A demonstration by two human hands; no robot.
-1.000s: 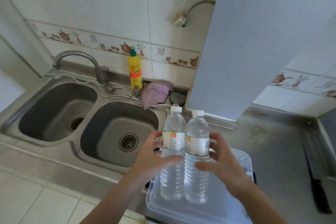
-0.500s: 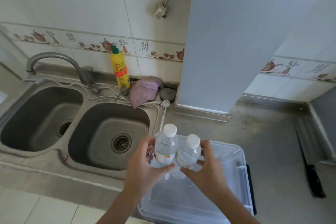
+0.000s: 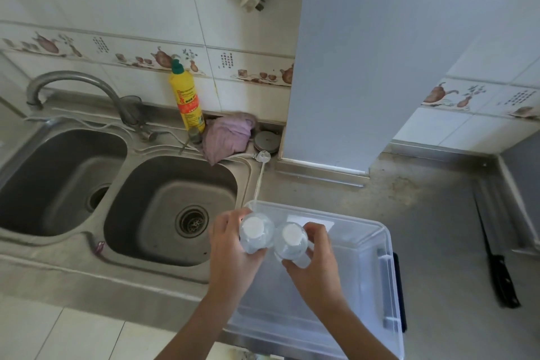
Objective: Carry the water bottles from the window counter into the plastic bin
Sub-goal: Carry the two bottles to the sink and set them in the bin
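Two clear water bottles with white caps stand upright side by side inside the left end of the clear plastic bin [image 3: 377, 231]. My left hand [image 3: 230, 254] wraps the left bottle [image 3: 254, 232]. My right hand [image 3: 315, 260] wraps the right bottle [image 3: 290, 240]. I see both from above, mostly caps and shoulders. Their lower parts are hidden by my hands, so I cannot tell whether they rest on the bin floor.
A steel double sink [image 3: 163, 202] lies left of the bin, with a tap [image 3: 87, 88], a yellow detergent bottle [image 3: 187, 99] and a purple cloth [image 3: 228, 137] behind it. A black-handled knife [image 3: 496, 254] lies on the counter at the right. A grey-blue panel [image 3: 380, 52] rises behind the bin.
Both hands have lowered the two bottles from above the bin down into its left end. The view has tilted further downward.
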